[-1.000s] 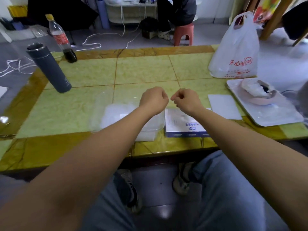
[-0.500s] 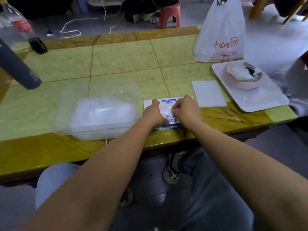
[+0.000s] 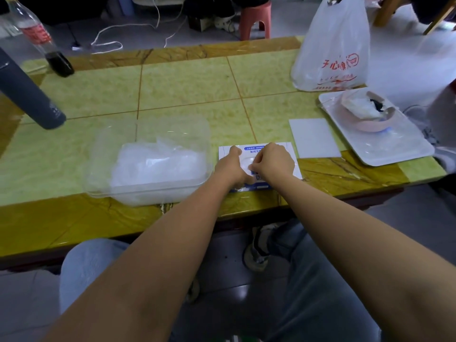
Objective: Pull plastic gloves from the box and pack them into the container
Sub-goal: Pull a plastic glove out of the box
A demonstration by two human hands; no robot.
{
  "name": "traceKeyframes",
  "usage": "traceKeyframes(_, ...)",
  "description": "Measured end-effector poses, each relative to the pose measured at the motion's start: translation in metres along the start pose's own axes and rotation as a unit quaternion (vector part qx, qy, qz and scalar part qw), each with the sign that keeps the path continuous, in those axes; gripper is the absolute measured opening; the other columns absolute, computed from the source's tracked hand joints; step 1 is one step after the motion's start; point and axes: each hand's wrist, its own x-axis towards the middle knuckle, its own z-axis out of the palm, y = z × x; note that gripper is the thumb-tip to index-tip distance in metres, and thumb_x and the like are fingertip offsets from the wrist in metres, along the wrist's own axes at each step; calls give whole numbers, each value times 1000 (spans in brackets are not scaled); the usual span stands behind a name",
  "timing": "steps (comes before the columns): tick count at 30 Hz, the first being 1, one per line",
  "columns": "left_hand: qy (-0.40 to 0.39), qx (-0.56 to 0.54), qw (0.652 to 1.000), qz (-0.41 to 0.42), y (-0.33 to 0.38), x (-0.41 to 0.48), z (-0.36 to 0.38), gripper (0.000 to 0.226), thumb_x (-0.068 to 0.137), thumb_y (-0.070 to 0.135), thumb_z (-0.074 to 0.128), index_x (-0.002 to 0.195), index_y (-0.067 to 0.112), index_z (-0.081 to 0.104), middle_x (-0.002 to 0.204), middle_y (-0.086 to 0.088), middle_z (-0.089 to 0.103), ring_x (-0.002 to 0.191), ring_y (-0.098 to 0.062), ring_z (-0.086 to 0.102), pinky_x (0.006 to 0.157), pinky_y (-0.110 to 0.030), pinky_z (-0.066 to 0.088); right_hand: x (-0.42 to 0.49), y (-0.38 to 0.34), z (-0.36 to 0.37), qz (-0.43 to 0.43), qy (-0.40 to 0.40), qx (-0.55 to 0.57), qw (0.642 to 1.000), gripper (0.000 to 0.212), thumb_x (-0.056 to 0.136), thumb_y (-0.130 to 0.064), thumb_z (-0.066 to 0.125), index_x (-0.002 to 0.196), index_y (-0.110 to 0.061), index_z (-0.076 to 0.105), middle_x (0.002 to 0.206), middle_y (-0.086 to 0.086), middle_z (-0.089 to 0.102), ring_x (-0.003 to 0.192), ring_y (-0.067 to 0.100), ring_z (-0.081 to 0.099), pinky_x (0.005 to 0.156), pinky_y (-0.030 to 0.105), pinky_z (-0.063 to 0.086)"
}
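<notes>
**Glove draw at box opening: status**

My left hand (image 3: 230, 166) presses the box (image 3: 254, 147) flat near the table's front edge, thumb straight; its fingers are hidden, so their grip cannot be told. My right hand (image 3: 275, 161) is curled, fingertips apparently pinching a glove (image 3: 246, 164) at the opening. The container (image 3: 192, 129), part-filled, lies just left of the box, nearer my left hand, path unobstructed. White card (image 3: 313, 138) and tray (image 3: 370, 156) lie right; plastic bag (image 3: 333, 45) and flask (image 3: 27, 95) beyond.
</notes>
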Motion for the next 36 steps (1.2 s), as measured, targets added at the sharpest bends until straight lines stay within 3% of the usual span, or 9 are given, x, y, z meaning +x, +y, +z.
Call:
traceKeyframes(3, -6, -16, 1000, -2, 0, 2, 2, 84, 73, 29, 79, 138, 22, 27, 123, 1, 54, 95, -22, 56, 71, -27, 46, 3, -5, 7, 11, 14, -22, 1000, 14, 80, -18, 71, 93, -13, 69, 90, 5, 70, 83, 25, 67, 62, 28, 47)
traceKeyframes(11, -7, -39, 999, -7, 0, 5, 3, 81, 73, 24, 81, 136, 22, 29, 105, -2, 55, 62, -13, 50, 47, -21, 40, -1, 1, 0, -32, -20, 21, 999, 22, 84, -10, 51, 62, -11, 52, 62, 6, 53, 57, 22, 48, 48, 26, 32)
traceKeyframes(17, -8, -35, 999, -10, 1, 2, 1, 80, 75, 12, 75, 138, 22, 27, 87, -3, 54, 51, -16, 49, 38, -22, 38, -19, 2, -27, -108, -24, 226, 968, 16, 86, -12, 55, 75, -1, 59, 72, 3, 55, 67, 15, 49, 66, 33, 42)
traceKeyframes(21, -5, -28, 1000, -8, 2, 0, 1, 79, 77, 11, 75, 139, 22, 26, 94, -4, 54, 53, -13, 48, 38, -19, 35, -16, 8, -23, -89, -19, 133, 987, 21, 79, -28, 67, 95, -14, 65, 95, -4, 60, 90, 16, 55, 84, 34, 44)
traceKeyframes(23, -1, -18, 1000, -3, 3, -2, 0, 81, 77, 13, 77, 140, 20, 27, 94, -4, 54, 53, -12, 48, 40, -19, 34, -10, 13, -24, -90, -7, 72, 993, 17, 81, -27, 66, 86, -11, 69, 88, 1, 65, 84, 20, 59, 79, 32, 42)
traceKeyframes(26, 2, -8, 1000, -1, 5, -5, 0, 82, 78, 15, 79, 141, 19, 27, 91, -1, 53, 54, -10, 48, 40, -18, 33, -9, 19, -31, -102, 24, 209, 972, 20, 86, -24, 64, 76, -7, 63, 75, 13, 65, 66, 20, 53, 65, 36, 43)
traceKeyframes(30, 6, 8, 1000, 2, 6, -6, 0, 81, 77, 18, 80, 140, 17, 28, 104, -5, 54, 65, -14, 53, 46, -22, 37, -13, 22, -42, -120, 37, 254, 959, 23, 92, -28, 60, 81, -8, 63, 71, 3, 58, 66, 15, 49, 64, 31, 40)
traceKeyframes(33, 9, 19, 1000, 5, 5, -5, 3, 84, 76, 22, 80, 141, 17, 27, 118, -9, 57, 94, -27, 60, 63, -30, 46, -18, 21, -50, -123, 39, 242, 962, 36, 95, -26, 56, 65, -6, 58, 58, 2, 51, 56, 11, 44, 58, 26, 34)
traceKeyframes(36, 15, 34, 999, 12, 6, -9, 5, 84, 80, 22, 77, 145, 15, 24, 122, -12, 57, 107, -30, 58, 77, -32, 45, -25, 19, -65, -77, 72, 367, 924, 44, 97, -22, 52, 55, -9, 47, 46, 1, 49, 44, 8, 48, 55, 19, 40)
